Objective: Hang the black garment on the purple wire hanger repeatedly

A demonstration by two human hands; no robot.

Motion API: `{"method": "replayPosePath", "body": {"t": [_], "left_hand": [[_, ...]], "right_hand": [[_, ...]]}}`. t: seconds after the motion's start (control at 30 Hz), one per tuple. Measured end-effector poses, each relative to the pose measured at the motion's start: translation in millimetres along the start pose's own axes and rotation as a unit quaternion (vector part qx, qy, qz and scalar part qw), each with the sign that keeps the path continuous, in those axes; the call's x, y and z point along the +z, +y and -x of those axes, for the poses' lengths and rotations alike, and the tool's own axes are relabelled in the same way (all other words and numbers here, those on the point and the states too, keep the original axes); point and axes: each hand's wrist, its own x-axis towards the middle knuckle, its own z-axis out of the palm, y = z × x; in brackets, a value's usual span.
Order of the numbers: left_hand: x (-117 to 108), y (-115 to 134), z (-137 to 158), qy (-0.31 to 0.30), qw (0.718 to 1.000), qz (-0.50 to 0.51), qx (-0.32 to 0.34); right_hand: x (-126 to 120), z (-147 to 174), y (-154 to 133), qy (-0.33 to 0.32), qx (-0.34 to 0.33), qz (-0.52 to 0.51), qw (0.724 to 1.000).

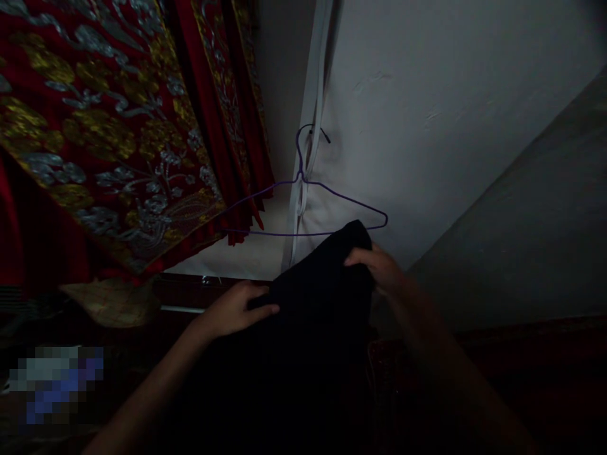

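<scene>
Both my hands grip a dark garment (313,303), too dark to tell its exact kind. My left hand (239,306) pinches its left edge, thumb on the near side. Higher up, my right hand (379,265) is closed on the upper right corner. A purple clothes hanger (348,197) hangs by its hook in front of the wall. The garment's top corner overlaps the right part of the hanger's bottom bar; I cannot tell whether the cloth passes over the bar or lies in front of it.
A red cloth with gold and silver embroidery (118,126) hangs at the left. A white strip or cable (315,82) runs down the pale wall (427,95) behind the hanger. A woven, light-coloured object (114,302) sits below the cloth. A blurred-out patch (57,385) lies lower left.
</scene>
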Motion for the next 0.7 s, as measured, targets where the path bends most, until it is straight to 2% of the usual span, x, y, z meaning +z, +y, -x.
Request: {"method": "replayPosePath", "body": {"t": [0.07,0.13,0.2,0.27,0.37,0.47,0.53,0.63,0.7], "left_hand": [[-21,0,9,0.008,0.999,0.006,-0.041],[-35,2,21,0.029,0.993,0.055,-0.097],[-40,8,36,0.056,0.984,0.115,-0.123],[-39,16,48,0.074,0.981,0.133,-0.117],[-35,23,56,0.057,0.993,0.054,-0.092],[-34,12,55,0.033,0.994,-0.073,-0.077],[-38,-5,52,0.022,0.982,-0.158,-0.097],[-49,-29,47,0.008,0.955,-0.256,-0.149],[-58,-34,44,0.033,0.946,-0.284,-0.153]], "right_hand": [[-2,-13,-2,-0.016,-0.015,0.012,1.000],[3,-25,2,-0.042,-0.064,0.016,0.997],[13,-37,14,-0.047,-0.101,0.000,0.994],[26,-47,31,-0.033,-0.088,-0.020,0.995],[37,-58,56,-0.039,-0.045,-0.007,0.998],[29,-61,65,-0.020,-0.061,0.038,0.997],[15,-56,61,-0.019,-0.096,0.071,0.993],[-5,-44,46,-0.055,-0.141,0.126,0.980],[-11,-36,35,-0.065,-0.151,0.149,0.975]]}}
